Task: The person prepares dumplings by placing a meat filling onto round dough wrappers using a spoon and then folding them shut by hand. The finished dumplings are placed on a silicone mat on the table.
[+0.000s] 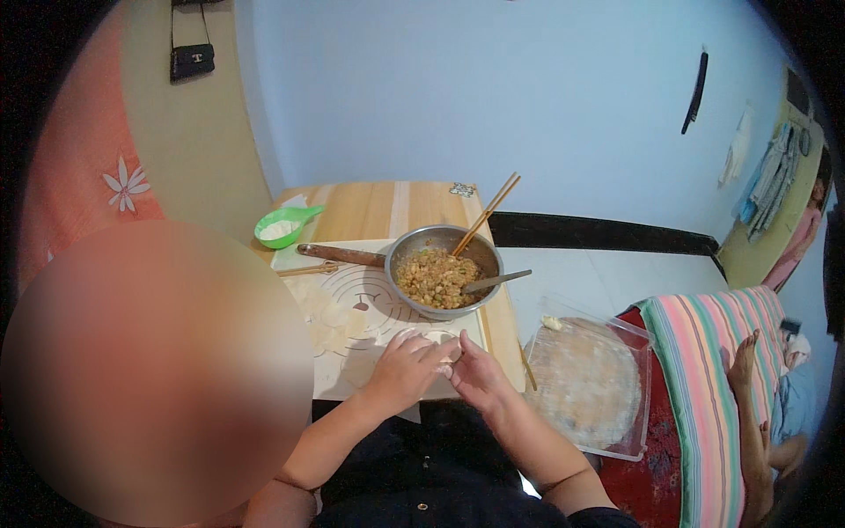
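Observation:
Close to the front edge of the table, my left hand [405, 365] and my right hand [478, 374] come together around a small pale dough wrapper [446, 346]. The left fingers reach over it from one side, while the right hand cups it with the thumb raised. Just beyond them stands a metal bowl [429, 311] of minced filling [429, 277], with chopsticks [487, 214] and a flat-handled utensil [497, 282] leaning in it. Flat dough wrappers [334, 324] lie overlapping on the marked mat [359, 383] left of my hands.
A rolling pin [341, 255] touches the bowl's left side. A green scoop [290, 216] of white flour sits at the far left corner. Right of the table is a clear plastic tray [645, 387] with a floury round board. Another person's legs [748, 414] rest on a striped cloth [704, 352].

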A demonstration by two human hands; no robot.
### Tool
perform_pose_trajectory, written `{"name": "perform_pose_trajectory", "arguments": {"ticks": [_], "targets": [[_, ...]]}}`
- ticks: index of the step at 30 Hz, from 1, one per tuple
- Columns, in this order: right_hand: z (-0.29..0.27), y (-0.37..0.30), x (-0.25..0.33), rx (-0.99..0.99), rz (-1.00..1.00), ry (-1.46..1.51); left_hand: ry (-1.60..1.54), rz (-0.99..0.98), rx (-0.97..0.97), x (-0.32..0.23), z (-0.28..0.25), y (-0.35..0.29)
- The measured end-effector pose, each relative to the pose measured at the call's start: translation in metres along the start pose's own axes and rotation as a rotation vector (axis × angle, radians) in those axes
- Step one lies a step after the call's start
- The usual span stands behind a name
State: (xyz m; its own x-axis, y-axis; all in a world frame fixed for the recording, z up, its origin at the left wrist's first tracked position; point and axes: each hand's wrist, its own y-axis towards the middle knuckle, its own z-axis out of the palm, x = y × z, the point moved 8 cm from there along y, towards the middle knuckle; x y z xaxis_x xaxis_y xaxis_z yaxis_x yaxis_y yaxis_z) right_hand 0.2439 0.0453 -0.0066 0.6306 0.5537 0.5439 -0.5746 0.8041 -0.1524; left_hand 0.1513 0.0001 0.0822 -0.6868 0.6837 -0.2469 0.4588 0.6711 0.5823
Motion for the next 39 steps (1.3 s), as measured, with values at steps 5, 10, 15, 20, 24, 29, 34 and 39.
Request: {"name": "perform_pose_trajectory", "arguments": {"ticks": [5,10,15,20,24,29,34,39], "targets": [[-0.004,-0.012,0.021,-0.168,-0.175,-0.261,-0.334,-0.430,-0.209,0.036,0.006,-0.016],[0.009,-0.005,0.012,-0.139,-0.103,-0.447,-1.357,-0.881,0.031,0.050,0.070,-0.036],[0.008,0.006,0.019,-0.187,-0.205,-0.661,-1.386,-0.934,-0.117,0.058,0.078,-0.036],[-0.004,0.027,0.027,-0.189,-0.273,-0.989,-1.380,-0.923,-0.035,0.061,0.077,-0.027],[0.012,0.030,0.022,-0.170,-0.139,-0.777,-1.424,-1.054,-0.216,0.084,0.083,-0.033],[0.003,0.027,0.018,-0.164,-0.196,-0.770,-1.650,-1.068,-0.375,0.077,0.081,-0.037],[0.004,0.020,0.013,-0.139,-0.242,-0.871,-1.839,-1.064,-0.425,0.071,0.099,-0.047],[0.003,-0.003,0.019,-0.239,-0.116,-0.911,-1.938,-1.304,-0.576,0.069,0.098,-0.058]]}}
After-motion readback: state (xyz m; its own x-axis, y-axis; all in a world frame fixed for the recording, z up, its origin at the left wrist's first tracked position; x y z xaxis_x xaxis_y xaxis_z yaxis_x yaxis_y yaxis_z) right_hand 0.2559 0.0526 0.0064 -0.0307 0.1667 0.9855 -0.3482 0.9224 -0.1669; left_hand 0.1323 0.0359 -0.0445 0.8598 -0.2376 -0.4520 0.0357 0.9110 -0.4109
